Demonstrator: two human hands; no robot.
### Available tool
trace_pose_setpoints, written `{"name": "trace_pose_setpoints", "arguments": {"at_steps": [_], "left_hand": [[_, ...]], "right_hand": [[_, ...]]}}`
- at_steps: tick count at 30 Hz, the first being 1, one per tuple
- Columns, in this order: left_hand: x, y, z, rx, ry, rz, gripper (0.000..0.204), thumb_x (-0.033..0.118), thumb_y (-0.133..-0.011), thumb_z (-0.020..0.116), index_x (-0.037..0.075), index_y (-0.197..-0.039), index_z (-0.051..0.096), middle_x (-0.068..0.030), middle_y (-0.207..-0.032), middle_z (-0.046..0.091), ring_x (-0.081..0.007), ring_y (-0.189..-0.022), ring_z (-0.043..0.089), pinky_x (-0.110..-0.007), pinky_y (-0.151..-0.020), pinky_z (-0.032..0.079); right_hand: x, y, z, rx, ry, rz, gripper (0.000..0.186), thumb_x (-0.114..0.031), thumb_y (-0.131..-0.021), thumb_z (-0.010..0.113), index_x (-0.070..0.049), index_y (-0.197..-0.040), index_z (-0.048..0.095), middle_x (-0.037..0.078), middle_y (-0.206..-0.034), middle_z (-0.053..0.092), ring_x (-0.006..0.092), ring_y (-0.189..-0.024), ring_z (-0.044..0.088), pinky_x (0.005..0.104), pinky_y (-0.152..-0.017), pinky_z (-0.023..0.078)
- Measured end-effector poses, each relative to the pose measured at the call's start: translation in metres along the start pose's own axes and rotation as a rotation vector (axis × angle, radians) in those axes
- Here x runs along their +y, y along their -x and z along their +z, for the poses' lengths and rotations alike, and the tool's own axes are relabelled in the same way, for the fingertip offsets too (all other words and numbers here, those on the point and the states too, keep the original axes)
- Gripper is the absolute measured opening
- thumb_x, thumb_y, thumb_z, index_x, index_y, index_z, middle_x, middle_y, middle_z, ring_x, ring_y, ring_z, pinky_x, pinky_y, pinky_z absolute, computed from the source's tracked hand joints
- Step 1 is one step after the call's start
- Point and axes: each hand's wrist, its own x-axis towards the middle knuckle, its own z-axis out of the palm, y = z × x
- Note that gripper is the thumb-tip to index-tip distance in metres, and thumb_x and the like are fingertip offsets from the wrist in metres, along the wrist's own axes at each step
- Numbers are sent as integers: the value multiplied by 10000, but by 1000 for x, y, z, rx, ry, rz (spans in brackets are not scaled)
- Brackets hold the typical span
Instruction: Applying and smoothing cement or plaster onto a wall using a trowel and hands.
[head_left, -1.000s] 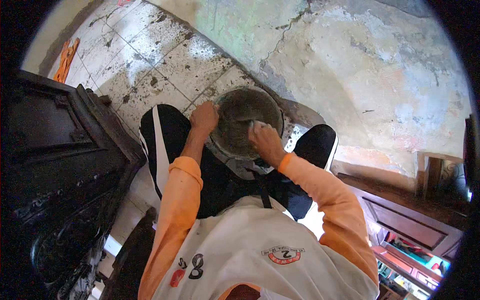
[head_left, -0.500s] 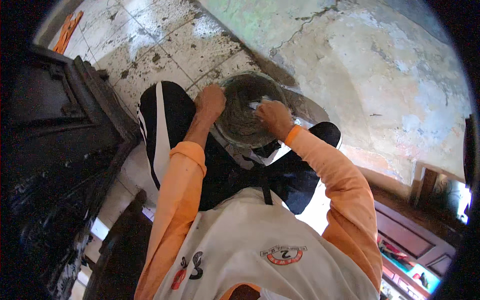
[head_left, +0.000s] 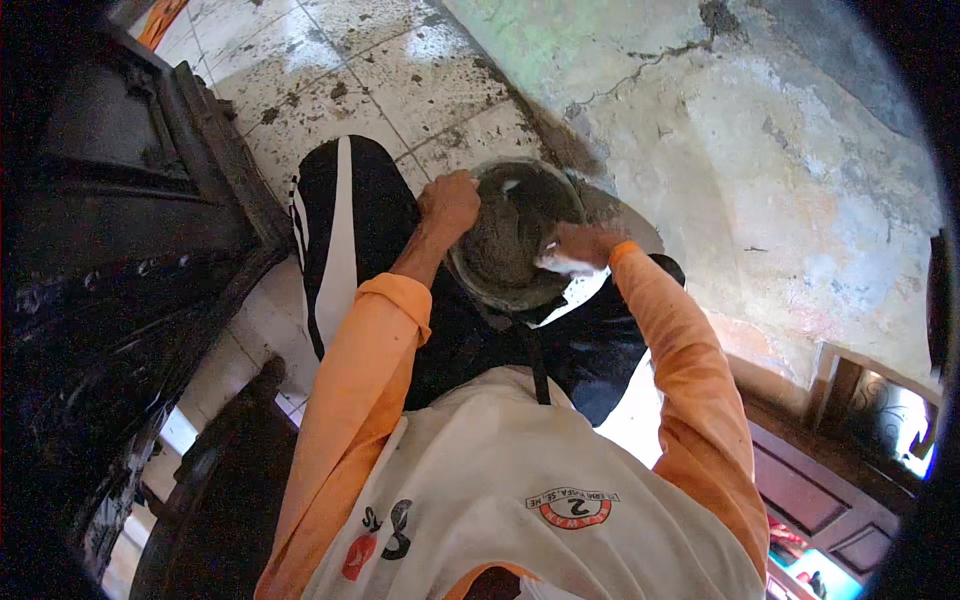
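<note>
The round bucket sits between the person's bent knees, near the foot of the wall. Working its contents well seems to call for a firm left hand, closed on the rim's left side, and smooth, low strokes from the right hand, over the right side, so nothing slops out. The bucket looks grimy, its rim crusted, the mix inside dark grey and wet. Blur hides whether the right hand pinches something whitish. Beyond lie spattered floor tiles and a cracked, patchy wall
</note>
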Motion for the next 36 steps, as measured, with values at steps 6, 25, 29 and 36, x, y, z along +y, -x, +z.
{"name": "trace_pose_setpoints", "arguments": {"at_steps": [6,25,29,36], "left_hand": [[-13,10,-12,61,-41,-152,296,298,-1006,679,14,-1019,761,-241,-1062,762,-418,-1027,748,-542,-823,601],[-4,-5,-16,-54,-138,-81,407,369,-1063,607,-9,-1069,758,-242,-1055,766,-421,-1001,755,-547,-831,601],[7,-5,-25,-55,-127,-87,413,367,-1056,617,-14,-1015,770,-241,-975,774,-429,-957,761,-551,-804,598],[-8,-8,-12,27,-122,1,424,371,-1053,618,-22,-999,768,-253,-972,770,-449,-935,755,-557,-789,597]], "right_hand": [[-63,-24,-28,-232,-1312,898,339,-428,-1084,565,-128,-956,654,39,-659,576,174,-485,543,367,-446,437],[-107,-18,-92,-46,-27,984,363,-337,-1036,596,-17,-1207,616,240,-993,712,429,-870,724,564,-753,567],[-81,-29,-66,75,235,972,309,-207,-968,612,-17,-1211,599,214,-1023,702,381,-810,739,499,-667,593],[-131,-86,-13,28,339,845,275,-104,-927,598,-25,-1190,598,135,-1025,664,344,-887,720,464,-761,610]]}}
